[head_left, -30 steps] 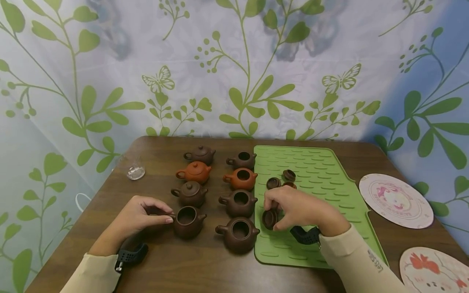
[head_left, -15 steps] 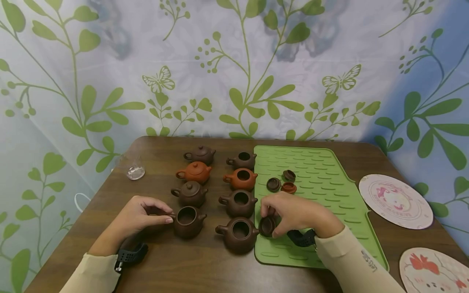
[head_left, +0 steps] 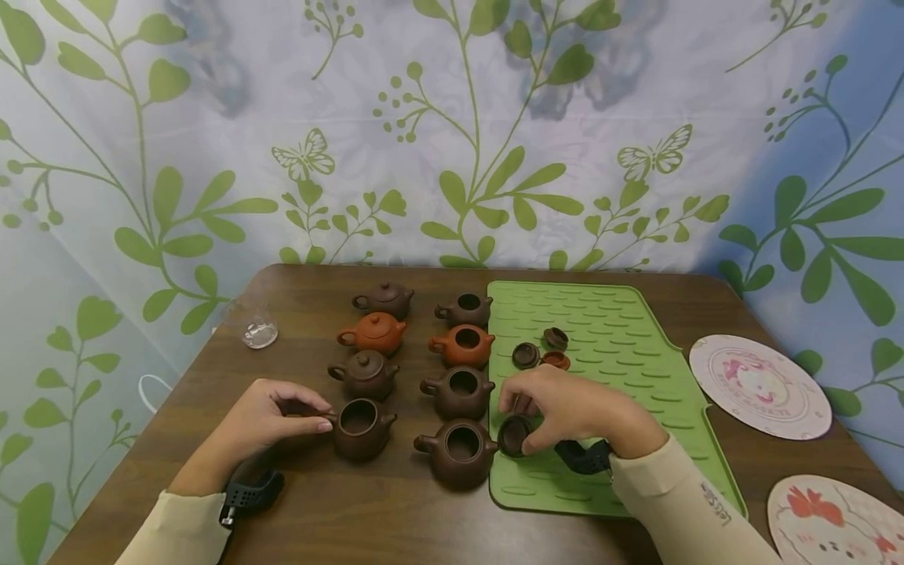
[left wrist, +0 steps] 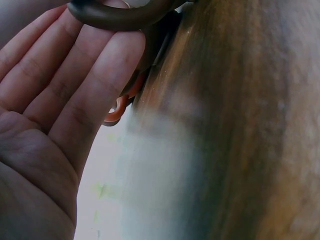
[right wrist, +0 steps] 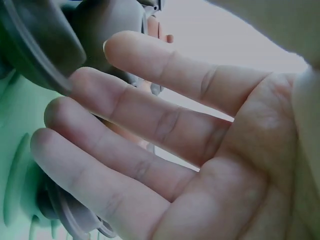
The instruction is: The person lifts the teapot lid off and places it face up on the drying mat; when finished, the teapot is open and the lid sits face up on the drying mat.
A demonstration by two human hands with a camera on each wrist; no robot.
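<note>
A leaf-and-butterfly backdrop point(head_left: 452, 129) fills the twelve o'clock side of the head view, behind a brown wooden table point(head_left: 367, 510). Toward three o'clock on the table lies a ridged green mat point(head_left: 628, 337), with one round picture mat point(head_left: 760, 386) past its edge at three and another point(head_left: 840, 522) at four. The left hand point(head_left: 275, 416), at nine o'clock, has its fingers nearly straight and pinches the handle point(left wrist: 120, 19) of a dark lidless teapot point(head_left: 362, 446). The right hand point(head_left: 565, 404), over the green mat's nine o'clock edge, pinches a dark lid point(head_left: 512, 435), hollow side up, between thumb and fingertips. From the left hand's pot toward twelve stand three lidded teapots point(head_left: 364, 378), the middle one orange-red; at their three o'clock is a column of four lidless teapots point(head_left: 459, 402), the nearest with its spout just beside the pinched lid. A clear glass point(head_left: 259, 335) stands toward ten o'clock. Three other lids point(head_left: 526, 357) cluster on the green mat, at one o'clock from the pinched one.
</note>
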